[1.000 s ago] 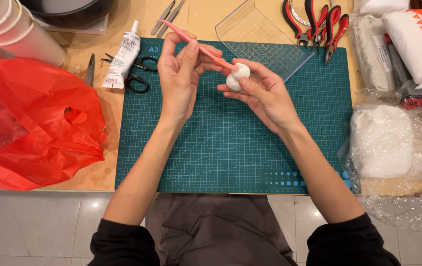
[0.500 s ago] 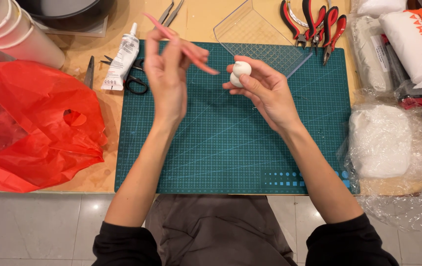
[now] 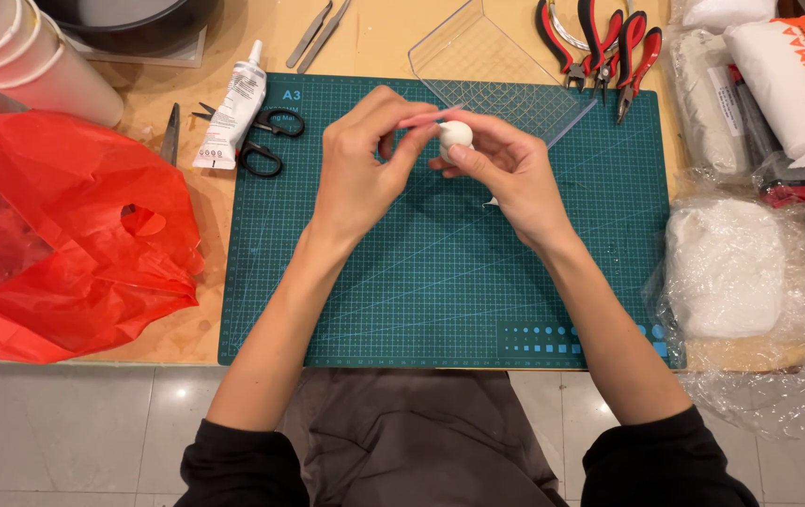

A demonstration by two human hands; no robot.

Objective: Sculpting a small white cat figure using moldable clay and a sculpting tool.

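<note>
My right hand (image 3: 506, 174) pinches a small white ball of clay (image 3: 455, 136) above the green cutting mat (image 3: 440, 291). My left hand (image 3: 360, 169) grips a thin pink modelling tool (image 3: 426, 118), whose tip lies against the top of the ball. Both hands meet over the upper middle of the mat. A tiny white scrap (image 3: 493, 201) rests on the mat below my right hand.
A red plastic bag (image 3: 55, 235) fills the left of the wooden table. A glue tube (image 3: 233, 105), black scissors (image 3: 266, 141) and metal tools (image 3: 320, 33) lie at the back, beside a clear plastic box (image 3: 487, 66), pliers (image 3: 609, 47), and wrapped white clay (image 3: 727, 268) on the right.
My left hand swung the pink tool away to the upper left, then brought it back onto the ball. My right hand kept hold of the ball.
</note>
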